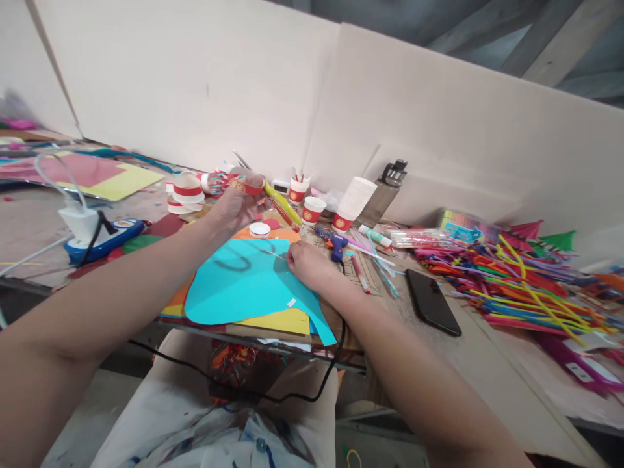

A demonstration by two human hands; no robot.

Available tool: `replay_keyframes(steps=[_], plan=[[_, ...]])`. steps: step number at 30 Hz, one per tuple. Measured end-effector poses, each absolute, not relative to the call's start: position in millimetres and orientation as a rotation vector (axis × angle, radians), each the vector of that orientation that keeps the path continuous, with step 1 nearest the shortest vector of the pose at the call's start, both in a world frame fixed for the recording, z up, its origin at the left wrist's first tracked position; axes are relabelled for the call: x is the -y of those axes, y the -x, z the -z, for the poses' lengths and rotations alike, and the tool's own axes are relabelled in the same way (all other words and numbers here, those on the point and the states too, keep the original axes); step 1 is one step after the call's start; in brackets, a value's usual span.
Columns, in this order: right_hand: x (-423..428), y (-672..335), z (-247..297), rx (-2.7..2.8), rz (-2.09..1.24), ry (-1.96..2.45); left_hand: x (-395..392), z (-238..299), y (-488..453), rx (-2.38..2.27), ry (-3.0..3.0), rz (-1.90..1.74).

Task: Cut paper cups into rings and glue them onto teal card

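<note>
My left hand (238, 205) is raised over the back of the blue paper, its fingers closed on a red and white paper cup ring (253, 189) with a gold print. Lower and to the right, my right hand (307, 265) rests by the right edge of the blue paper sheet (244, 286). Its fingers are closed, and a thin pointed grey tool (273, 253) sticks out to the left; its kind is unclear. Under the blue sheet lie yellow paper (280, 320) and orange paper. A small white scrap (291, 303) sits on the blue. Between the hands is a round white disc (260, 229).
Cut cup rings (188, 193) are piled at the left, beside a blue power strip (104, 240). Behind stand a paper cup (312, 210), stacked cups (355, 203) and a bottle (384, 195). Rightward lie a glue gun (337, 247), a phone (431, 302) and pipe cleaners (517, 279). A black cable (253, 391) hangs in front.
</note>
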State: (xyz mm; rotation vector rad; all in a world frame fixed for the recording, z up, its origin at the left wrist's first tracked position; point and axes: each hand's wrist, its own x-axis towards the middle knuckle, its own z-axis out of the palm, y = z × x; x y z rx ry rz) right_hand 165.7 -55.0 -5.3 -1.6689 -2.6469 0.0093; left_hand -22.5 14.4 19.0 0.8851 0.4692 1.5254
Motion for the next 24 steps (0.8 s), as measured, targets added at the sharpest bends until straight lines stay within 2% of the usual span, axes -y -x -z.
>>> replay_keyframes(steps=[4, 9, 24], plan=[[47.8, -174.4, 3.3, 2.63, -0.085, 1.66, -11.2, -18.7, 21.6, -0.47, -0.897, -1.508], [52.9, -184.9, -6.7, 2.535, -0.242, 1.441, -8.5, -18.2, 20.6, -0.498, -0.909, -1.511], [41.4, -187.3, 16.0, 2.578, -0.178, 1.568, -11.7, -8.8, 12.4, -0.551, -0.891, -1.453]])
